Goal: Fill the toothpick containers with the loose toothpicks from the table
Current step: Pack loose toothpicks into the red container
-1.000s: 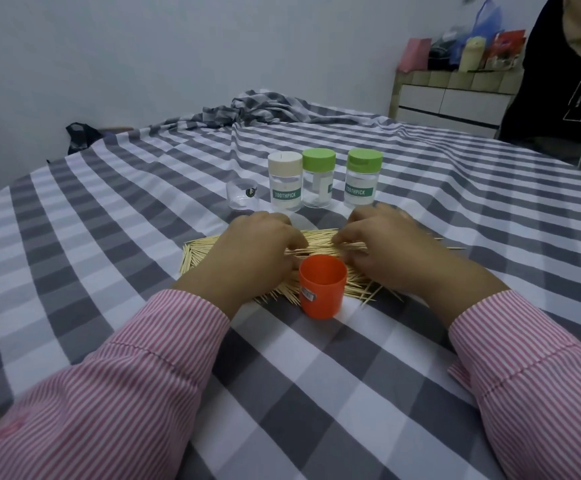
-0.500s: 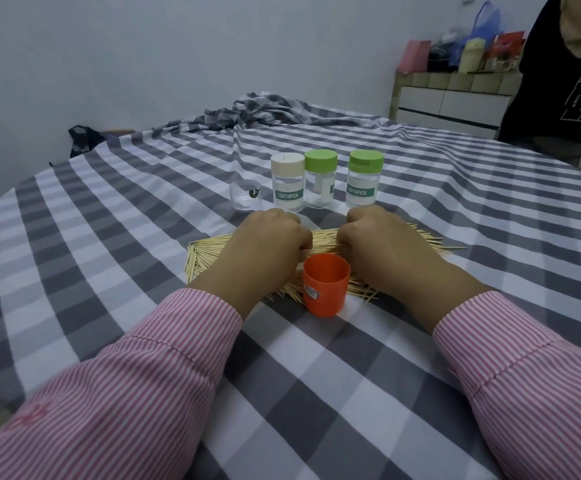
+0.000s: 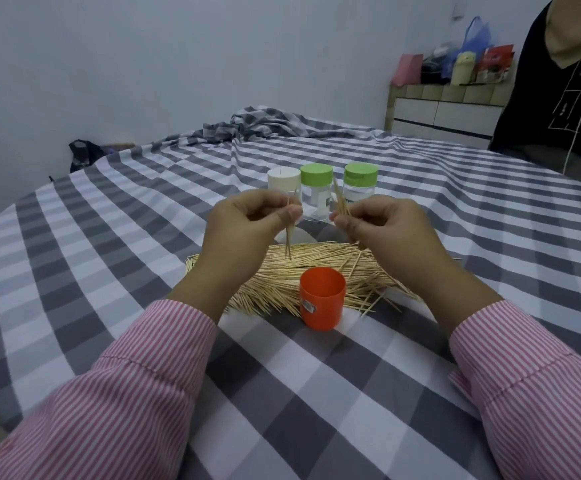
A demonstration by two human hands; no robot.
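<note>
- Pinching a few toothpicks (image 3: 288, 233) between thumb and fingers, the left hand (image 3: 251, 230) is raised above the table (image 3: 74, 258); the sticks hang nearly upright, points down, over the pile.
- The right hand (image 3: 391, 230) is raised too, its fingers curled round a small bunch of toothpicks (image 3: 340, 199) that slants up and toward the left, in front of the green-lidded jars.
- Between and below the two hands lies the pile of loose toothpicks (image 3: 316, 268), spread in a broad band across the checked cloth near the middle of the table.
- An orange cup (image 3: 322, 297), open at the top, stands upright at the near edge of the pile, touching it; a small sticker shows on its side.
- Beyond the pile three lidded toothpick containers stand in a row: a white-lidded container (image 3: 283, 178) on the left, a green-lidded container (image 3: 316, 188) in the middle, and a second green-lidded container (image 3: 360, 181) on the right.
- Both forearms wear pink striped sleeves (image 3: 126, 393).
- At the far right corner of the table a second person in a black top (image 3: 559, 98) is partly in view.
- Behind, a white chest of drawers (image 3: 444, 116) carries bags and packets.
</note>
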